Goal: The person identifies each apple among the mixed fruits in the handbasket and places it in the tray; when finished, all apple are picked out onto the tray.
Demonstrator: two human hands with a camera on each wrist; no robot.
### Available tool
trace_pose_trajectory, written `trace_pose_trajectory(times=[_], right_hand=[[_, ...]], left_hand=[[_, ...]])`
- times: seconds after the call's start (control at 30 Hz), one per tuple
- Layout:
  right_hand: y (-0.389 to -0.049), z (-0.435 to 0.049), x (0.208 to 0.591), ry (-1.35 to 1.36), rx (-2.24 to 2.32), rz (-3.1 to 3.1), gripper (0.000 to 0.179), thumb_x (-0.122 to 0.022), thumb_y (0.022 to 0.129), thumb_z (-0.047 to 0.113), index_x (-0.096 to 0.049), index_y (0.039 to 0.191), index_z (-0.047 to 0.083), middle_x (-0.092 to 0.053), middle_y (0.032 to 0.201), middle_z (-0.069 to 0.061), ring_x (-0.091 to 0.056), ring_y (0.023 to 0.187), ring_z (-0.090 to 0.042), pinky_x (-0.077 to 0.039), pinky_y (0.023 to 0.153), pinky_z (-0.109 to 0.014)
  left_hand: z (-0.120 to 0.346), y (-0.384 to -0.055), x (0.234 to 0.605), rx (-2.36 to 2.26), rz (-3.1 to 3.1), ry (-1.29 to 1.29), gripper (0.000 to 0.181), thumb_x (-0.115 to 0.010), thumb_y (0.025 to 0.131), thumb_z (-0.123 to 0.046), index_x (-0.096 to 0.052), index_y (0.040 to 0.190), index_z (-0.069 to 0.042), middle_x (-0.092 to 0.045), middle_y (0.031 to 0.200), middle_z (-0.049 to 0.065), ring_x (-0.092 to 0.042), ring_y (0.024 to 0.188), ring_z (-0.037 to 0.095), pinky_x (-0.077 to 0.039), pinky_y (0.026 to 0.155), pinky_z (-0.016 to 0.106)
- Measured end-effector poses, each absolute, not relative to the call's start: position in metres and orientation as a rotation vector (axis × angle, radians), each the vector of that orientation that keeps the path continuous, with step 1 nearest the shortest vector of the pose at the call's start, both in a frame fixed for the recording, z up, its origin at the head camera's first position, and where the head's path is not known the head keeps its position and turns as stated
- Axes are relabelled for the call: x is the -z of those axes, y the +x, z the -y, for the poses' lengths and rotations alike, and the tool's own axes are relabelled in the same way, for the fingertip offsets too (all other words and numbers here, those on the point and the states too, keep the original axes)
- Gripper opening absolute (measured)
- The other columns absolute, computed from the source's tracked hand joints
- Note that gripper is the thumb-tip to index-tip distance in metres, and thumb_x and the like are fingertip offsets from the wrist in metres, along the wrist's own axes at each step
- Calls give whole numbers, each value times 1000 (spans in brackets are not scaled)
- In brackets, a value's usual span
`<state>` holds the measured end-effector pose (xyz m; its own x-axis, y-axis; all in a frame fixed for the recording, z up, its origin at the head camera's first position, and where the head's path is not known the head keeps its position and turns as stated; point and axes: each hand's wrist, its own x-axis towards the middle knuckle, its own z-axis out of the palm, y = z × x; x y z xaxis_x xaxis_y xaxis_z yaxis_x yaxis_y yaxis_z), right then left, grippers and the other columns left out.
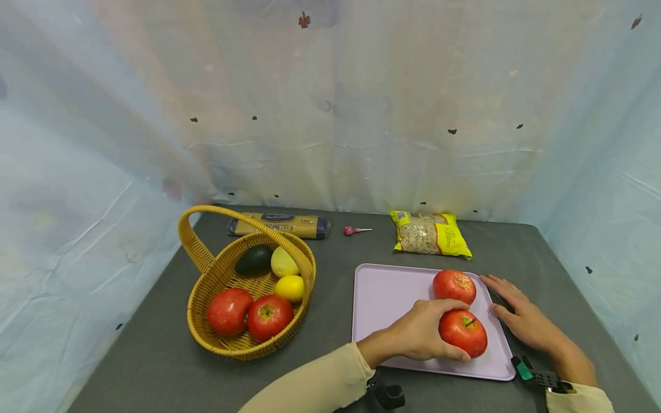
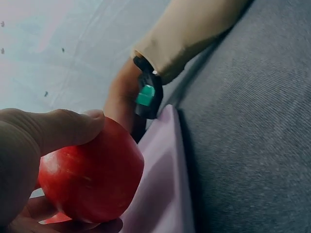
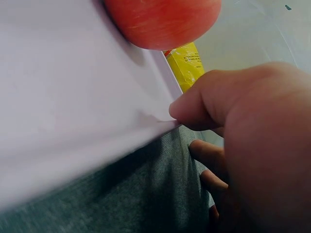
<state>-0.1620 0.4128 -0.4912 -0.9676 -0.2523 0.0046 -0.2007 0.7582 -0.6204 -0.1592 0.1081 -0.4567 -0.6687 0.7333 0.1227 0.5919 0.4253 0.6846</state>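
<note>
My left hand (image 1: 420, 331) grips a red apple (image 1: 463, 334) over the right part of a pale lilac tray (image 1: 384, 304), thumb on the near side and fingers round the far side. The left wrist view shows the thumb (image 2: 73, 127) lying across this apple. Just behind it, a second red apple (image 1: 454, 287) sits on the tray near its far right corner. My right hand (image 1: 532, 321) lies along the tray's right edge with fingers extended. In the right wrist view its thumb (image 3: 194, 107) touches the rim, and the other fingers are outside the tray.
A yellow wicker basket (image 1: 193, 315) with a tall handle stands left, holding two red apples, an avocado (image 1: 254, 261), a lemon (image 1: 290, 288) and a pale green-yellow fruit (image 1: 283, 263). Behind lie a spaghetti pack (image 1: 296, 226), a lollipop (image 1: 351, 230) and a yellow bag (image 1: 431, 234).
</note>
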Motion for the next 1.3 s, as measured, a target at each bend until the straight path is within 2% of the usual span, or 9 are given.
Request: trace_pose_trajectory(times=[0.3, 0.53, 0.7, 0.83, 0.97, 1.13, 1.3], right_hand=[[-163, -414, 492, -357, 985, -2872, 65, -62, 109, 18, -38, 168, 7, -31, 168, -40, -19, 152, -72, -21, 106, -95], [-163, -416, 492, -352, 989, -2868, 65, -62, 110, 20, -37, 169, 7, -31, 168, -40, -17, 152, -73, -19, 107, -96], [-163, -414, 492, -355, 991, -2869, 65, -63, 110, 20, -38, 168, 7, -31, 168, -40, -20, 151, -72, -21, 106, -95], [-163, -413, 491, -356, 996, -2870, 65, -63, 110, 20, -39, 168, 8, -31, 168, -40, -19, 151, -72, -21, 106, -95], [-163, -412, 491, -356, 987, -2869, 65, -63, 110, 21, -38, 169, 8, -31, 168, -40, -19, 152, -71, -22, 106, -95], [-163, -412, 491, -342, 984, -2861, 67, -64, 109, 21, -38, 169, 8, -30, 169, -40, -18, 152, -72, -21, 106, -95], [-163, -414, 491, -348, 984, -2864, 66, -63, 110, 21, -37, 169, 7, -30, 168, -40, -18, 151, -73, -20, 107, -95]], left_hand=[[-117, -156, 470, -1001, -2519, 1231, 82, -94, 87, -44, -57, 156, -22, -67, 145, -15, -62, 123, -4, -44, 105, 9], [-121, -153, 475, -920, -2580, 1318, 85, -92, 88, -49, -53, 159, -23, -62, 153, -15, -59, 134, -4, -41, 114, 14], [-118, -152, 473, -867, -2593, 1324, 91, -92, 87, -52, -52, 161, -21, -62, 155, -14, -60, 134, -2, -43, 115, 16], [-109, -152, 460, -813, -2599, 1291, 93, -93, 85, -54, -52, 162, -20, -63, 152, -15, -62, 129, -1, -45, 112, 15], [-97, -147, 441, -749, -2655, 1297, 83, -93, 86, -53, -60, 155, -21, -68, 145, -16, -65, 123, 0, -48, 109, 15], [-73, -137, 417, -793, -2606, 1398, 76, -92, 88, -50, -64, 152, -20, -70, 145, -14, -66, 128, -1, -48, 111, 17], [-35, -126, 399, -989, -2422, 1398, 74, -92, 90, -41, -62, 155, -21, -70, 147, -11, -66, 126, -3, -49, 105, 13]])
